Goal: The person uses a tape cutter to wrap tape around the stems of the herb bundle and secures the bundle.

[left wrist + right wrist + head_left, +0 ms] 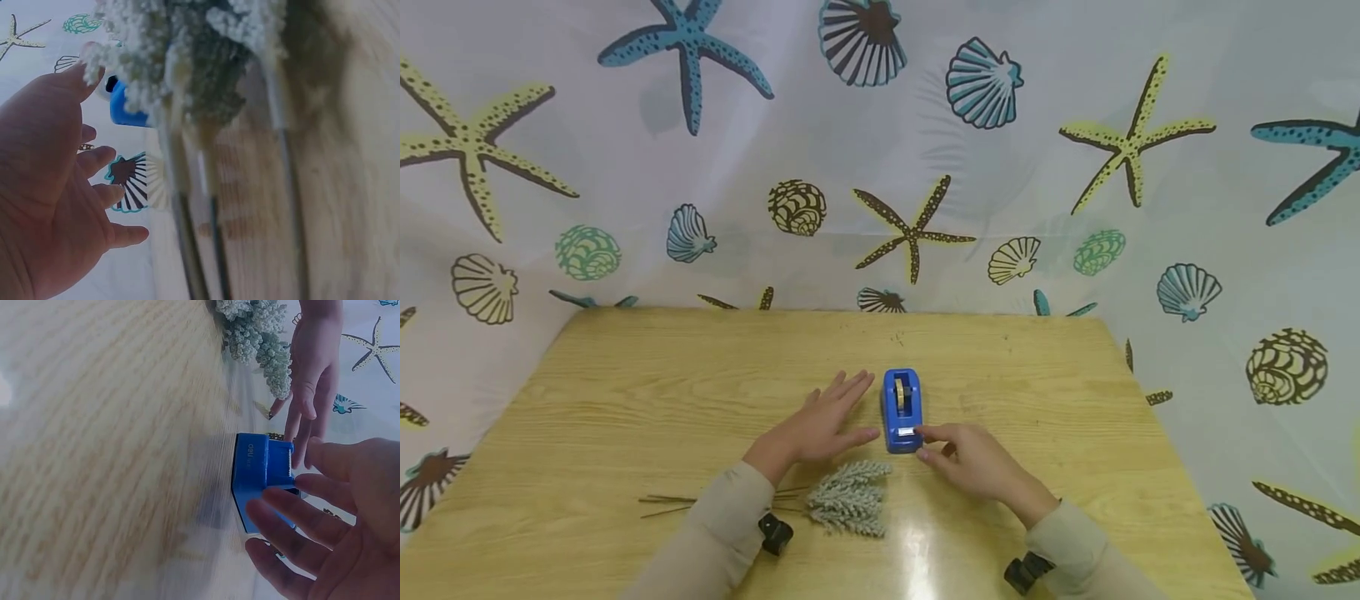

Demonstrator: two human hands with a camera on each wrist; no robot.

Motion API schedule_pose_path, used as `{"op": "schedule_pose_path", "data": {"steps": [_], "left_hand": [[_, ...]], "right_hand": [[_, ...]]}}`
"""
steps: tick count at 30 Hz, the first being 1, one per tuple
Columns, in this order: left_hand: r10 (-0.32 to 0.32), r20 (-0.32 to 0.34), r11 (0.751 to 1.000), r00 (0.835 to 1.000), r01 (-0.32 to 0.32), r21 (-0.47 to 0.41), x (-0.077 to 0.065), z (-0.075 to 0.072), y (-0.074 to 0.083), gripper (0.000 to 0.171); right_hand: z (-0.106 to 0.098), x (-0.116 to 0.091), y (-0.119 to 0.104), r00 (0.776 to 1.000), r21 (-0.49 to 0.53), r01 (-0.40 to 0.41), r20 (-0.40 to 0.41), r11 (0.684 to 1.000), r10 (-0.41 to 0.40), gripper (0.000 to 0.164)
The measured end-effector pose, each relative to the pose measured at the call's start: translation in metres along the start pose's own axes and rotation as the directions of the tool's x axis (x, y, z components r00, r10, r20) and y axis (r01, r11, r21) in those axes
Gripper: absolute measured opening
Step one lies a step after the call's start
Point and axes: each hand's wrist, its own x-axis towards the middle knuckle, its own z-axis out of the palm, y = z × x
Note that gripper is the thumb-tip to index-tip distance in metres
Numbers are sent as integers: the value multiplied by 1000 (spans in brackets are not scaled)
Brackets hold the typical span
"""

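Observation:
A blue tape dispenser (895, 437) with a small roll of tape in it sits on the wooden table, its cutter end facing the person. Just left of it, my left hand (823, 425) is spread with fingers stretched forward and the thumb pointing toward the dispenser. At its near right corner is my right hand (973, 462), index fingertip right at the cutter and thumb a little apart from it. The right wrist view shows that hand's fingers loosely extended beside the dispenser (250, 465). Below the left hand lies a bunch of pale grey-green artificial sprigs (850, 500), its thin stems pointing left.
The wooden table (1037, 375) meets a white curtain (760, 150) printed with starfish and shells at the back and both sides. The left forearm's sleeve (718, 521) crosses over the sprig stems. Dark wrist cameras sit under both wrists.

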Motion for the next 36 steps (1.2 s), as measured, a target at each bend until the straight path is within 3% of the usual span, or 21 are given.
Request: {"op": "schedule_pose_path", "data": {"steps": [6,11,14,19,25,30,36], "left_hand": [[2,-4,997,1000,-3,-74,10,10,1,96],[-12,5,997,1000,12,-75,17,13,5,103],[-25,-15,996,1000,24,-84,20,16,5,102],[-62,-4,993,998,62,-105,23,21,5,103],[-63,-12,993,998,62,-101,23,23,5,103],[-69,-28,990,997,65,-123,22,19,7,102],[-68,-13,992,998,67,-104,21,18,8,103]], "right_hand": [[2,10,1,999,64,-27,-30,998,29,34],[5,22,5,994,196,-93,-46,976,104,29],[7,29,7,987,301,-131,-47,945,151,28],[13,34,11,964,462,-230,-13,856,267,26],[18,38,8,933,544,-313,22,778,360,29],[21,42,3,907,576,-349,10,739,421,26],[29,41,0,898,588,-332,-43,738,438,22]]}}
